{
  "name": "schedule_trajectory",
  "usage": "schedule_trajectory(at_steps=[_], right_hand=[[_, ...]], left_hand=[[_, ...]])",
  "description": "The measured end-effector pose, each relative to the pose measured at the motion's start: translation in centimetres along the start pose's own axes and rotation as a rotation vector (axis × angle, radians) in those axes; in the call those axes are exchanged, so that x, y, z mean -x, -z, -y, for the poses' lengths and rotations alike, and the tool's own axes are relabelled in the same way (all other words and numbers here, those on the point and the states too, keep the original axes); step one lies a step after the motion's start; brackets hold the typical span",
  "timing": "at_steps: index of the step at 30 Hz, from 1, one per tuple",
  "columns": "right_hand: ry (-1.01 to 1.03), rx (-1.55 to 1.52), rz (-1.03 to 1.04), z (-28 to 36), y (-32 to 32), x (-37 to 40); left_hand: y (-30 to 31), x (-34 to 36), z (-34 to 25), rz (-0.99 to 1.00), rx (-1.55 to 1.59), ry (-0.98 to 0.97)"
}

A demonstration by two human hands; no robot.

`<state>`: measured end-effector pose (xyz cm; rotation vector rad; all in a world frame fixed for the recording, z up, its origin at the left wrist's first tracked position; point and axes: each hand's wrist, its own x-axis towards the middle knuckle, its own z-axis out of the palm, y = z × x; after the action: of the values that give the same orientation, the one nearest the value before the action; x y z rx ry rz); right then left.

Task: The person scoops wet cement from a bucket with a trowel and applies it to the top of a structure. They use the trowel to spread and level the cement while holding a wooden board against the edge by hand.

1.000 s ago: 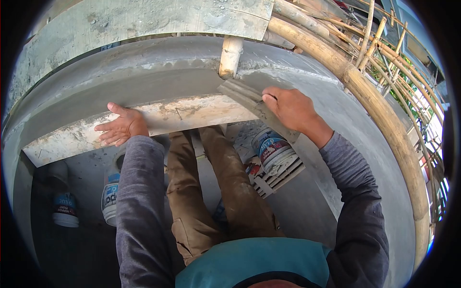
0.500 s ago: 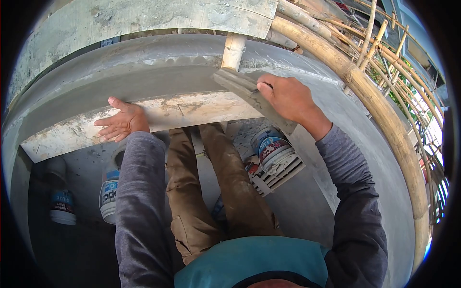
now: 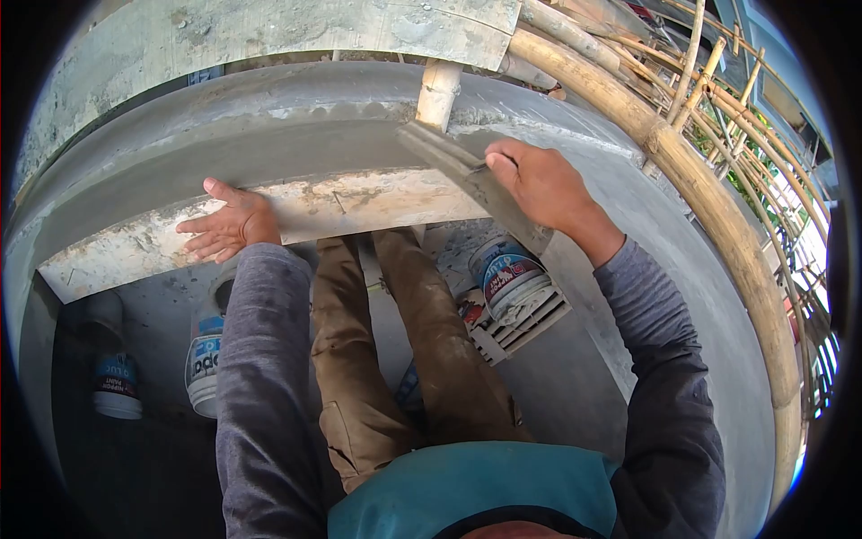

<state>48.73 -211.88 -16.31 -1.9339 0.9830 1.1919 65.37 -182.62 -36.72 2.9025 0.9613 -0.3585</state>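
My left hand lies with spread fingers against the front face of a pale, stained board at the ledge's near edge. Gripped in my right hand is a long, flat, grey float, slanting from upper left to lower right. Its far end rests over the wet grey cement near the foot of a bamboo post, and its near end reaches past the board's right part. My fingers hide the float's handle.
Below the board stand a paint bucket on a plastic crate and more buckets at the left. A thick bamboo pole curves down the right side, with bamboo scaffolding beyond. A concrete-spattered board crosses the top.
My right hand has shifted very slightly to the right and down with the float. My left hand has stayed nearly still on the board.
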Motion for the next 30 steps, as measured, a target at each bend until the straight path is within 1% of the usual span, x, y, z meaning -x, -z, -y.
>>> schedule_trajectory(at_steps=[2, 3, 5, 6, 8, 9, 11, 12, 15, 16, 18, 19, 21, 23, 25, 26, 28, 29, 30], right_hand=[[-0.189, 0.112, -0.053, -3.5, -0.2, -1.4], [-0.183, 0.114, -0.050, -4.8, -0.8, -1.9], [-0.137, -0.083, 0.021, -6.1, -1.5, -1.6], [-0.139, -0.080, 0.020, -5.8, -1.6, -1.7], [-0.013, -0.057, 0.093, -4.1, -2.5, -2.4], [-0.016, -0.061, 0.079, -3.2, -2.7, -2.9], [0.007, 0.123, 0.166, -1.9, -3.1, -4.3], [0.002, 0.115, 0.171, -2.9, -3.1, -4.3], [-0.046, 0.311, 0.186, -8.6, -2.2, -4.3], [-0.046, 0.320, 0.188, -9.8, -2.2, -4.3], [-0.138, 0.347, 0.204, -10.3, -1.8, -3.8], [-0.133, 0.354, 0.195, -10.3, -1.5, -4.2], [0.000, 0.238, 0.282, -6.5, -1.0, -4.3], [0.104, 0.192, 0.277, -2.8, -1.9, -5.0], [0.267, -0.086, 0.198, 0.1, -2.9, -4.4], [0.269, -0.085, 0.196, 1.4, -3.0, -3.6], [0.267, -0.269, 0.176, 3.3, -3.1, -2.2], [0.270, -0.268, 0.181, 2.9, -3.2, -2.7], [0.197, -0.192, 0.124, 1.8, -3.3, -3.6]], left_hand=[[-0.2, -0.2, -0.5, -0.008, 0.008, 0.010], [-0.1, -0.2, -0.2, -0.006, -0.007, 0.019], [0.0, -0.2, 0.2, 0.000, -0.023, 0.016], [0.0, -0.1, 0.0, 0.002, -0.023, 0.009], [0.2, 0.0, 0.0, 0.006, -0.024, 0.011], [0.1, 0.0, -0.2, 0.005, -0.024, 0.014], [-0.4, -0.2, -0.2, -0.002, -0.008, 0.003], [-0.3, -0.2, 0.1, -0.007, -0.015, 0.003], [-0.2, -0.2, 0.0, -0.003, -0.026, 0.018], [-0.3, -0.2, 0.1, 0.000, -0.026, 0.026], [-0.5, -0.3, 0.2, -0.018, -0.037, 0.006], [-0.7, -0.3, 0.0, -0.021, -0.026, 0.012], [-0.3, -0.3, 0.1, -0.020, -0.030, 0.010], [0.1, -0.1, -0.1, -0.014, -0.033, 0.004], [0.1, 0.1, -0.1, -0.008, -0.028, 0.004], [-0.1, -0.1, 0.0, -0.007, -0.024, 0.007], [-0.3, -0.2, 0.0, -0.006, -0.023, 0.008], [-0.4, -0.3, -0.1, -0.011, -0.029, 0.008], [-0.3, -0.4, 0.1, -0.013, -0.037, 0.010]])
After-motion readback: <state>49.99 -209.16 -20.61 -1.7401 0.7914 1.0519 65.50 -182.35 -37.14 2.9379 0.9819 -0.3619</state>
